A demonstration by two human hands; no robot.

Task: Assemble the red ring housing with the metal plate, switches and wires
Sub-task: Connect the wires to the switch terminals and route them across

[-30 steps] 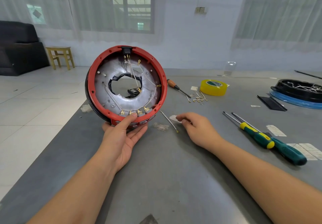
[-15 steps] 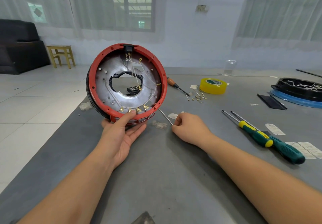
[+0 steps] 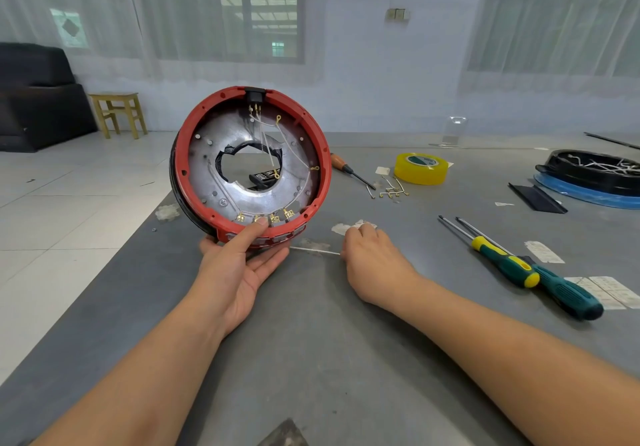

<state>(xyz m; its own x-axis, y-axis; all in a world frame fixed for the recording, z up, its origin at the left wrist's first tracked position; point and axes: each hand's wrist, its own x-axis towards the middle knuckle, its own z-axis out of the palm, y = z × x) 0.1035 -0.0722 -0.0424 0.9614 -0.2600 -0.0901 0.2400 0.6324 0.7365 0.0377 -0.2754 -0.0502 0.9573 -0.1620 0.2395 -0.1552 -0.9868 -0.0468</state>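
Observation:
The red ring housing [image 3: 323, 154] stands on edge, tilted, at the table's left side. Inside it sits the metal plate [image 3: 242, 203] with white wires [image 3: 266, 144] and brass terminals along its lower edge. My left hand [image 3: 239, 265] grips the housing's bottom rim, thumb on the inner edge, fingers underneath. My right hand [image 3: 370, 258] lies knuckles up on the table and pinches a thin white wire [image 3: 311, 250] that runs left toward the housing. More loose wires with terminals [image 3: 391, 189] lie farther back.
A yellow tape roll [image 3: 420, 168], an orange-handled screwdriver [image 3: 349, 170], and two green screwdrivers [image 3: 526, 269] lie on the grey table [image 3: 346, 341]. A black ring part on a blue base [image 3: 592, 175] sits far right. The table's left edge drops to the tiled floor.
My right hand slid left and nearer along the table and took hold of the thin wire. The housing stayed in my left hand, barely moved.

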